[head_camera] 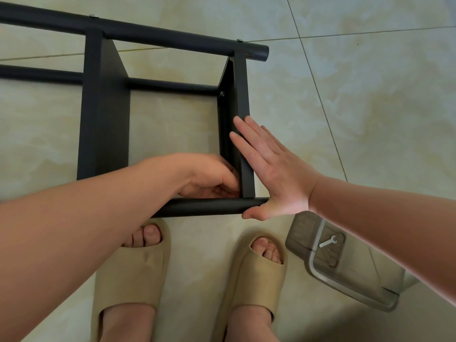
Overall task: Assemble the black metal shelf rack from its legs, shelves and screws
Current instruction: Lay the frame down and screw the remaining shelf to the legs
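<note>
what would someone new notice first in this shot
The black rack, lying on its side on the tiled floor, fills the upper middle. At its near right corner the right hand presses flat against a shelf, while the left hand curls its fingers into the inside corner; what they hold is hidden. Below are beige slippers and, lower right, a clear box showing a small wrench.

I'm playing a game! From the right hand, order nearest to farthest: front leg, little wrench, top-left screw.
1. Front leg, touching the right hand.
2. Little wrench, lower right, in the box.
3. Top-left screw, on the far leg.
</note>
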A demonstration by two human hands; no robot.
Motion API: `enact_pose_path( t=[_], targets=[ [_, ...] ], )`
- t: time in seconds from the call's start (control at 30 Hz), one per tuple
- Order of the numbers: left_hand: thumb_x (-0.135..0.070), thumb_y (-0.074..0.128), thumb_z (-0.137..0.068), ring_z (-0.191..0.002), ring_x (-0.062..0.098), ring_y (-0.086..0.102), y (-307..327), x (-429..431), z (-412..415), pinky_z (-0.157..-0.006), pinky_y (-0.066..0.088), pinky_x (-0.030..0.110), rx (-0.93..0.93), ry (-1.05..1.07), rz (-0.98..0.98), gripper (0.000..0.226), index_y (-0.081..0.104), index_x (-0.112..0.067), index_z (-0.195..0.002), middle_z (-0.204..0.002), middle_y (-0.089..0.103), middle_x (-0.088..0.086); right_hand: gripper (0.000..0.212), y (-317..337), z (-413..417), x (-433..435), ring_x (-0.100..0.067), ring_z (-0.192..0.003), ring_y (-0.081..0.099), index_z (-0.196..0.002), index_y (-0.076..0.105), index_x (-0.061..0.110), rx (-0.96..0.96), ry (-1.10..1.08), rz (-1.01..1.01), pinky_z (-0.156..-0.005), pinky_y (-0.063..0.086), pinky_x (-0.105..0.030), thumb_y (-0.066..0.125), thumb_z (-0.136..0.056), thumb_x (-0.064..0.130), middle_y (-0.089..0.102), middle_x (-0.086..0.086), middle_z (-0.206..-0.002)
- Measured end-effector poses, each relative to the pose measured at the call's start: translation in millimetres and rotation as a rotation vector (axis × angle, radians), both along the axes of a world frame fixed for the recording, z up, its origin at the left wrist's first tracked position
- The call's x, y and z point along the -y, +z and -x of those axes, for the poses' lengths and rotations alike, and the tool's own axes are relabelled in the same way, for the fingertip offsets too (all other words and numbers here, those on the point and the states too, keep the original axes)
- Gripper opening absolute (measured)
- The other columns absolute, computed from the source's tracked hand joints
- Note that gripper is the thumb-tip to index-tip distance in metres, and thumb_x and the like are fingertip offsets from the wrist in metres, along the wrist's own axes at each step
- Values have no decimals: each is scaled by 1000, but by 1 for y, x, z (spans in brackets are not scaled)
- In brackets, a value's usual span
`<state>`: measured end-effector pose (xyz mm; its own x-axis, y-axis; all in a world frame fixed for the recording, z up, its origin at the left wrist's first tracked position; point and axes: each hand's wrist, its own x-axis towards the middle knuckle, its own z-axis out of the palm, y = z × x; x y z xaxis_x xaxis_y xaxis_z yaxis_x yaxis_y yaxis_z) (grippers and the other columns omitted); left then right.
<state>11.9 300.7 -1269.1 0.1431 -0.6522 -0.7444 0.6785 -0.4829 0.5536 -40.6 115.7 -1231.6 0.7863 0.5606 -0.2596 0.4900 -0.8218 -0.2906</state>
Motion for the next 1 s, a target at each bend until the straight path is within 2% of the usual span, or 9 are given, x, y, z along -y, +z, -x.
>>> enact_pose_path(
  t=[0.1,0.2,0.37,0.5,0.67,0.77,1.0],
  targets=[
    [10,59,-89,-83,25,72,3,1,-3,-83,59,35,25,-12,-2,16,66,2,-102,-90,71,18,132,0,0,0,-29,-155,-14,-161,3,6,-4,2,1,-125,10,-55,58,-68,81,-11,-13,-168],
    [12,56,-90,-88,28,68,0,-1,1,-92,56,39,17,27,28,22,60,7,-111,-94,66,19,131,1,-1,0,-29,-155,-14,-161,3,6,-3,0,5,-125,10,-55,58,-68,82,-10,-14,-169],
    [11,56,-90,-95,31,67,-4,-3,2,-102,51,44,-32,50,66,25,60,8,-114,-101,66,23,132,0,-1,0,-29,-155,-14,-161,3,6,3,6,10,-125,9,-54,58,-68,82,-10,-14,-168],
    [4,60,-91,-89,26,70,-4,-5,3,-95,53,40,-29,15,44,12,68,0,-100,-98,71,20,131,-1,-1,0,-29,-155,-14,-161,3,6,5,2,5,-125,9,-54,57,-68,82,-10,-14,-168],
    [11,56,-91,-91,29,67,-2,-3,1,-98,53,42,15,17,49,23,61,7,-113,-99,65,22,131,-1,-1,0,-30,-155,-13,-161,3,6,6,2,0,-125,10,-55,58,-68,82,-10,-14,-168],
    [14,54,-90,-92,32,65,-2,-4,3,-95,53,42,48,30,71,29,54,16,-119,-100,63,24,132,-1,-1,0,-29,-155,-13,-161,3,6,4,3,3,-126,10,-54,58,-68,82,-10,-14,-168],
    [14,54,-90,-96,32,67,-2,-7,3,-99,53,43,18,32,142,21,61,2,-106,-101,66,21,131,0,-1,-1,-28,-155,-14,-161,0,9,-5,2,4,-125,10,-55,58,-68,82,-12,-12,-168]
  ],
)
